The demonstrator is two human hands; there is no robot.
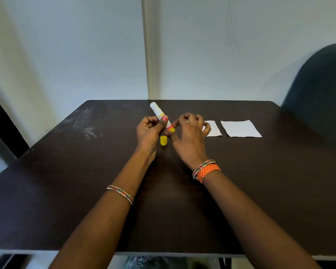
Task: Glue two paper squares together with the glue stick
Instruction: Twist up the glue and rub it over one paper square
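Observation:
My left hand (148, 131) grips a white glue stick (158, 111) around its middle, tilted with the white end up and away from me. Its yellow base (171, 129) points down to the right, where the fingertips of my right hand (190, 133) pinch it. The yellow cap (163, 140) stands on the dark table (85, 181) just below the stick, between both hands. Two white paper squares lie flat to the right: one square (213, 129) is partly hidden behind my right hand, the other square (241, 128) lies fully in view.
A dark chair back (322, 90) rises at the table's right far corner. A pale wall stands right behind the table's far edge. Faint white scuff marks (87, 129) show on the left part of the tabletop.

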